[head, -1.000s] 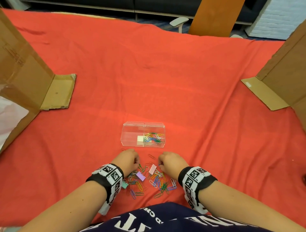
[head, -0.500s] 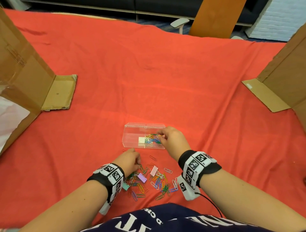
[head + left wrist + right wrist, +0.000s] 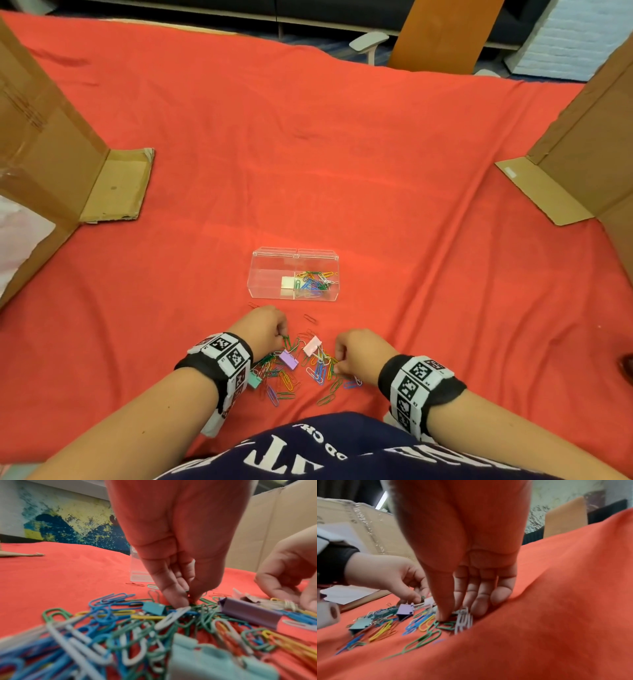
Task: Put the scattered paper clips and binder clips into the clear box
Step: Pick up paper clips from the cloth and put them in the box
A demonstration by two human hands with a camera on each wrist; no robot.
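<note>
The clear box (image 3: 260, 274) sits on the red cloth, with several coloured paper clips (image 3: 315, 282) and a pale binder clip (image 3: 287, 284) inside. Just in front of it lies the loose pile of paper clips (image 3: 284, 380), with a purple binder clip (image 3: 288, 359), a pink one (image 3: 312, 344) and a teal one (image 3: 254, 379). My left hand (image 3: 189, 601) is down on the pile's left side and pinches a green paper clip (image 3: 204, 601) between thumb and finger. My right hand (image 3: 458, 615) is on the pile's right side, thumb and fingers closing round a bunch of white paper clips (image 3: 464, 619).
Cardboard walls with flat flaps stand at the left (image 3: 116, 185) and right (image 3: 541, 192) of the red cloth (image 3: 342, 154). A single red paper clip (image 3: 310, 318) lies between the pile and the box. A chair (image 3: 442, 34) stands beyond the far edge.
My right hand went up to the box half a second ago and has come back down to the right side of the pile. My left hand stayed at the pile.
</note>
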